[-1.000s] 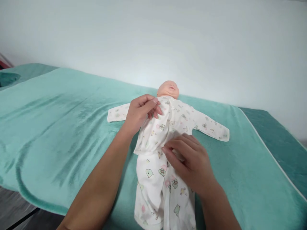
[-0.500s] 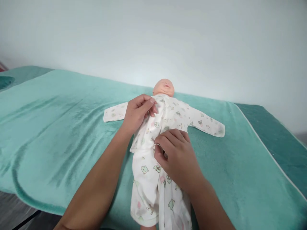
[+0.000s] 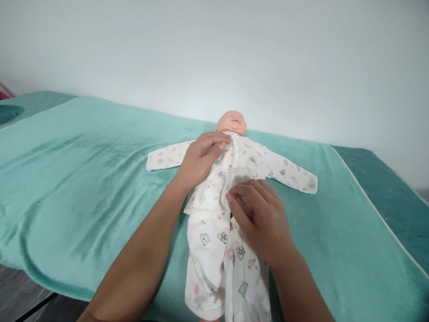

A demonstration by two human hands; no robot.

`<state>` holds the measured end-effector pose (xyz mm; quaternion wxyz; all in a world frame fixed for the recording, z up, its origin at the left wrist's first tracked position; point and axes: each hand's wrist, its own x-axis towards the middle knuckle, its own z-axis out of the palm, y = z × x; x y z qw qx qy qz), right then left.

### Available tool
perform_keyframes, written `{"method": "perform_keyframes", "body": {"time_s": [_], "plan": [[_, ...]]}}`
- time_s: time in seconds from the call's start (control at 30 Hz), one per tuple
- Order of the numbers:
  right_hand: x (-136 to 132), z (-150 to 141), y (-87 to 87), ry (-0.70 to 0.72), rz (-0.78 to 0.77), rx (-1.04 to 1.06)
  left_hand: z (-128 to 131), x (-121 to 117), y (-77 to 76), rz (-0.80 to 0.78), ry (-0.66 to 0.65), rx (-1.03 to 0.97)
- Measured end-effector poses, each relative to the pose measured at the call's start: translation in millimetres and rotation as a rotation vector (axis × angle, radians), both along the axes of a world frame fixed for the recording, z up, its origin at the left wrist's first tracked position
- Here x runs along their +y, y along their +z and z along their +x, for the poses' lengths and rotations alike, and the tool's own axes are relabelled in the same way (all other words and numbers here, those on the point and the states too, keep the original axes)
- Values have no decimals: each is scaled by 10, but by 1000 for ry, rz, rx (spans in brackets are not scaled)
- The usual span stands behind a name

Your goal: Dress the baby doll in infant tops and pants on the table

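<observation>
A baby doll [image 3: 232, 121] lies on its back with its arms spread. It wears a white long-sleeved baby shirt [image 3: 209, 190] and matching trousers [image 3: 205, 264], both printed with small animals. My left hand [image 3: 203, 157] rests over the upper chest near the collar, fingers stretched out and slightly apart. Lower down, at the shirt's front edge, my right hand [image 3: 259, 210] has its thumb and index finger pinched together. Whether fabric is between those fingertips is too small to make out. My right hand covers part of the lower shirt front and waist.
A light green plush blanket [image 3: 100, 179] with folds on its left side lies beneath the doll. Darker green cloth [image 3: 378, 188] shows at the right. Behind the surface rises a pale wall [image 3: 214, 53]. Floor [image 3: 20, 290] is visible at the lower left.
My left hand has moved up and right toward the collar, its fingers straighter. My right hand has shifted slightly right and up from the shirt's hem. The doll appears slightly further right.
</observation>
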<state>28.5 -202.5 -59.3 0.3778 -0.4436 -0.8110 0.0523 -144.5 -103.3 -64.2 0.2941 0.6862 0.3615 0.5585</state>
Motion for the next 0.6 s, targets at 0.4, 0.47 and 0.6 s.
{"method": "perform_keyframes", "body": {"time_s": [0.4,0.47,0.6], "plan": [[-36,-10,-3,77,-63,149,12,24,-10,48,-106,253],[-49,5,6,85,-94,199,20,14,-3,24,-120,224],[-42,43,-2,17,-101,333,37,-12,4,-32,-127,167]]}}
